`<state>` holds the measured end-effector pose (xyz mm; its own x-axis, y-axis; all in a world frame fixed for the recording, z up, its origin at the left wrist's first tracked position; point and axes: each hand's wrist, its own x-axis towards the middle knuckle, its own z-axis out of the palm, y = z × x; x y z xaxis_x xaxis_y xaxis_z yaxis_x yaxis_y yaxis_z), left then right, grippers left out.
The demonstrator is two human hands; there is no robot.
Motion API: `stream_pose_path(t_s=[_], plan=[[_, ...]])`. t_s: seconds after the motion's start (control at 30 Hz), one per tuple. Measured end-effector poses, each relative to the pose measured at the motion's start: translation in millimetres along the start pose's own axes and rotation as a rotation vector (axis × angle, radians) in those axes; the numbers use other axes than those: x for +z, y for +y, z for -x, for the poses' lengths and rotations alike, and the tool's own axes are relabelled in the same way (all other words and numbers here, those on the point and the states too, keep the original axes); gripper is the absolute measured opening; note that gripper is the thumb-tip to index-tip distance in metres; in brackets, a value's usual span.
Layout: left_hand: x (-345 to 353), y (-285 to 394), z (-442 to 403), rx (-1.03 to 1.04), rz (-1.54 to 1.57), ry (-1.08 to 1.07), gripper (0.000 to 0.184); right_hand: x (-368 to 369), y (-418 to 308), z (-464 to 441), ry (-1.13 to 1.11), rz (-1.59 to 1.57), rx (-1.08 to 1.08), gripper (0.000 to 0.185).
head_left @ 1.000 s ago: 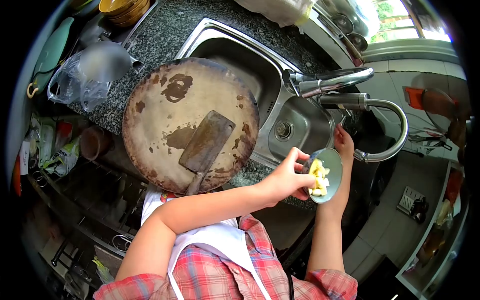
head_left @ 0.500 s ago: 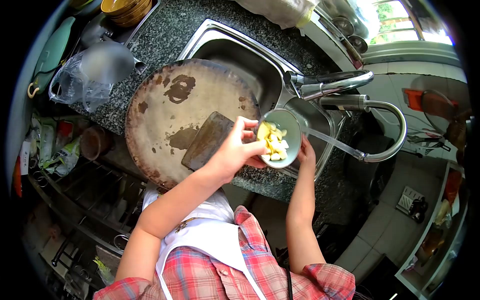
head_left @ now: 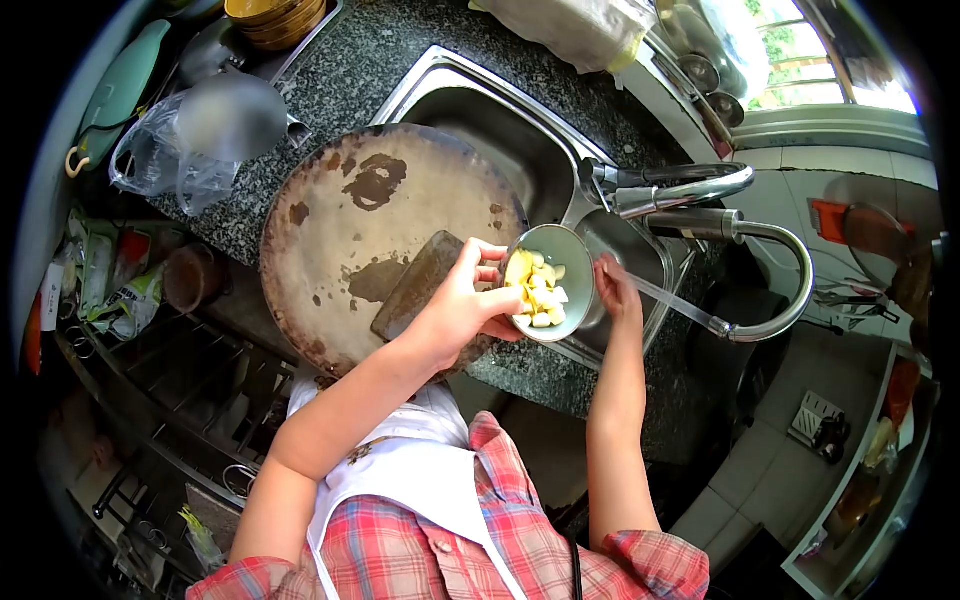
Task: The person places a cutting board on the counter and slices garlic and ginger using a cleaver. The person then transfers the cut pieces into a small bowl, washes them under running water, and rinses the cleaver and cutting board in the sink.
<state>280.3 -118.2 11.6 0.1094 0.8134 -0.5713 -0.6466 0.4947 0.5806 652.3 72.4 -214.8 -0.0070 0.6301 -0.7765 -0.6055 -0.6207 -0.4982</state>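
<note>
My left hand grips the rim of a small pale green bowl, thumb over the near edge. Pieces that look like peeled garlic cloves lie in the bowl, which is tilted toward me. My right hand is just right of the bowl, apart from it, over the sink. Its fingers stretch forward, holding nothing, beside the stream of water from the curved faucet. A cleaver lies on the round wooden chopping board, its handle side hidden by my left hand and forearm.
The board overlaps the left part of the steel double sink. A second chrome faucet reaches over the sink. A plastic bag and stacked brown bowls stand at the back left on the granite counter.
My right hand has come away from the bowl and moved slightly right, to the water. My left hand keeps hold of the bowl. The whole view has shifted slightly.
</note>
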Motion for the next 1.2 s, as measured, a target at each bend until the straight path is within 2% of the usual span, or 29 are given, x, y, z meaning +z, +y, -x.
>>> stream_pose_path(t_s=[0.2,0.27,0.33,0.37,0.43,0.47,0.5,0.53,0.6,0.67,0.8,0.87,0.93,1.0,1.03,1.17,1.2], plan=[[-15,-2,0,0.01,-0.017,0.007,0.057,-16,-88,-43,0.038,-0.011,-0.139,0.035],[-19,-6,0,0.037,-0.005,0.001,0.055,-14,-95,-43,0.041,-0.076,-0.177,0.042],[-24,-6,3,0.035,0.012,0.032,0.055,-31,-99,-47,-0.067,0.099,-0.274,0.039],[-25,-8,3,0.025,0.018,0.022,0.055,-18,-93,-34,0.031,-0.044,-0.329,0.029],[-34,-3,9,0.036,0.016,0.06,0.055,-41,-108,-49,0.007,-0.333,-0.361,0.022],[-36,-2,12,0.05,0.0,0.067,0.054,-13,-96,-13,-0.121,-0.288,-0.427,0.025],[-46,4,17,0.081,-0.001,0.076,0.054,3,-103,10,-0.184,0.062,-0.411,0.036],[-44,1,17,0.076,0.009,0.056,0.054,10,-104,13,-0.064,0.019,-0.44,0.043],[-50,10,24,0.103,0.012,0.066,0.054,10,-114,10,0.127,0.378,-0.519,0.041],[-51,10,25,0.086,0.004,0.072,0.052,14,-117,17,0.1,0.392,-0.531,0.043],[-51,8,25,0.129,0.002,0.048,0.051,23,-125,38,0.12,0.415,-0.444,0.036],[-48,10,27,0.125,0.044,0.028,0.051,28,-119,45,0.15,0.268,-0.415,0.027],[-49,11,31,0.14,0.061,0.016,0.051,15,-93,59,-0.226,0.095,-0.403,0.022],[-56,13,30,0.145,0.061,0.013,0.052,-10,-32,46,-0.397,0.121,-0.232,0.015],[-61,15,31,0.136,0.04,0.029,0.052,-19,-20,42,-0.386,0.105,-0.23,0.015],[-73,23,32,0.156,0.03,0.047,0.05,-29,-3,16,-0.372,0.695,0.127,0.011],[-77,24,33,0.162,0.057,0.056,0.05,-29,-8,13,-0.324,0.921,0.184,0.015]])
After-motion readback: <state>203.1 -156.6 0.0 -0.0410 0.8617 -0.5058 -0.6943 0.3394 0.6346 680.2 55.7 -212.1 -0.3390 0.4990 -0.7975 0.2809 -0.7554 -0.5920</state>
